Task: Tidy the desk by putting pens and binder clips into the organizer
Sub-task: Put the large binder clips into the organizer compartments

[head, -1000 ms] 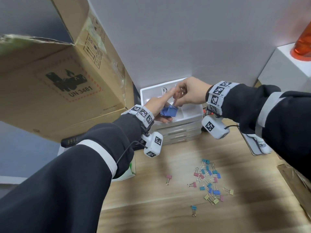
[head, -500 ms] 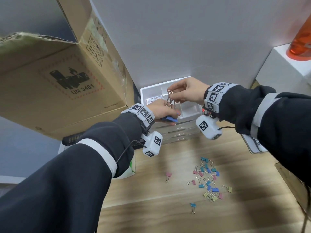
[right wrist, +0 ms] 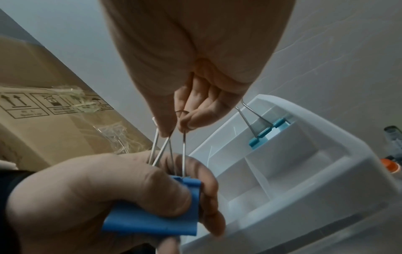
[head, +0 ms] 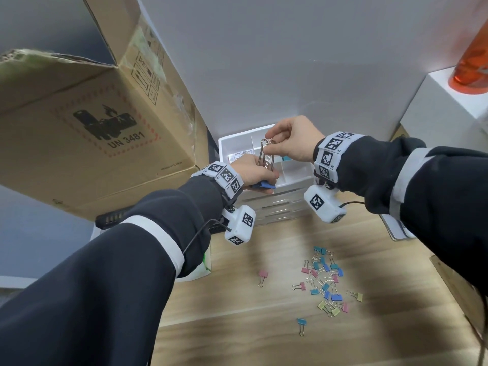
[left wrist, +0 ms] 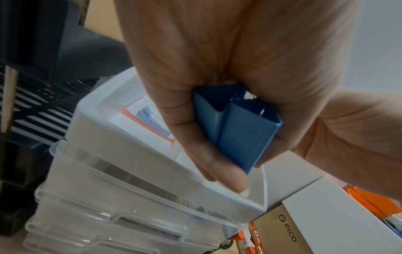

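My left hand [head: 257, 175] grips two large blue binder clips [left wrist: 234, 127] side by side over the front of the white organizer [head: 235, 143]; their blue bodies [right wrist: 152, 221] show under the fingers. Their wire handles [head: 266, 157] stand upright. My right hand [head: 290, 140] pinches the tops of those wire handles [right wrist: 168, 142] between thumb and fingers. A light-blue clip [right wrist: 264, 134] stands in a back compartment of the organizer [right wrist: 326, 171]. Several small coloured clips [head: 326, 281] lie scattered on the wooden desk.
A big cardboard box [head: 92, 122] leans at the left, close to the organizer. Clear drawers [left wrist: 108, 206] sit under the organizer tray. A white box [head: 443, 101] with an orange bottle [head: 472, 64] stands at the right. A pink clip [head: 262, 277] and a blue clip [head: 301, 324] lie apart.
The left hand turned the blue clips so their wire handles point up. The right hand rose slightly and now pinches the handle tops.
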